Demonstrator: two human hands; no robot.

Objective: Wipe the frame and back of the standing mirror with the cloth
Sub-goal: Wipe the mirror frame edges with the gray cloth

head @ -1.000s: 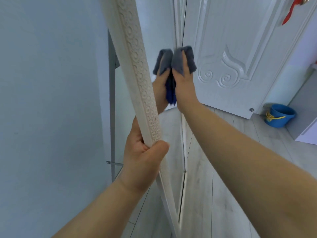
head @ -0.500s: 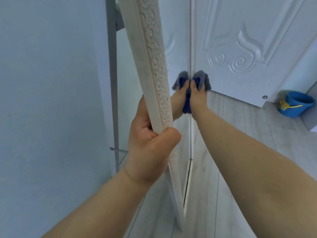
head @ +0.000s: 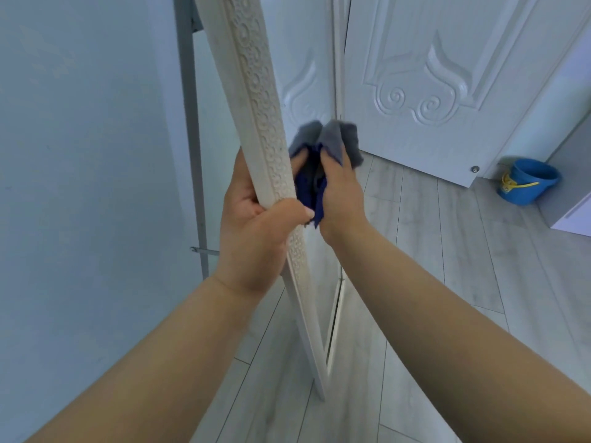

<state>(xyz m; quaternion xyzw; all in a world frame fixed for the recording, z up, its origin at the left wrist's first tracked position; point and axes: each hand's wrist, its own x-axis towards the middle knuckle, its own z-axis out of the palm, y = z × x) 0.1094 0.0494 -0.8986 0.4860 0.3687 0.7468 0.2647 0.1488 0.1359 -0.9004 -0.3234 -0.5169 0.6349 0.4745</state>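
The standing mirror leans in front of me, seen almost edge-on. Its white carved frame (head: 256, 91) runs from the top centre down to the floor. My left hand (head: 252, 231) grips the near side of the frame, thumb wrapped across its front. My right hand (head: 340, 193) holds a bunched grey and dark blue cloth (head: 339, 139) against the mirror glass, close to my left thumb. The glass reflects the cloth and my right hand. A grey metal support leg (head: 192, 139) stands behind the mirror, beside the wall.
A pale wall (head: 80, 187) fills the left side. A white panelled door (head: 447, 75) stands behind the mirror on the right. A blue bucket (head: 524, 182) with a yellow handle sits on the grey plank floor (head: 447, 266) next to a white cabinet (head: 572, 203).
My right hand with the cloth slid down the far edge of the mirror, then came toward me to just beside my left thumb. My left hand kept its grip on the frame.
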